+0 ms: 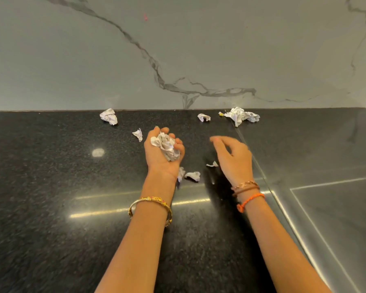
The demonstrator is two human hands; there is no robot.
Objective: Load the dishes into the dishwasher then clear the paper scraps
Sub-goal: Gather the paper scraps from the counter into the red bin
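My left hand [159, 154] is palm up over the black counter [51, 176], its fingers curled round a wad of crumpled paper [166, 147]. My right hand [233, 158] hovers just to the right, blurred, fingers loosely bent and holding nothing. A small scrap [212, 164] lies beside its thumb. Two more scraps [192, 176] lie by my left wrist. Further back lie a scrap [138, 134], a crumpled ball [109, 116] at the wall, a small ball [204, 117] and a bigger crumpled heap [241, 116].
A grey marble backsplash [177, 49] rises behind the counter. A seam [262, 176] runs diagonally to the right of my right hand, with a glossy dark panel [336, 208] beyond it. No dishes or dishwasher are in view.
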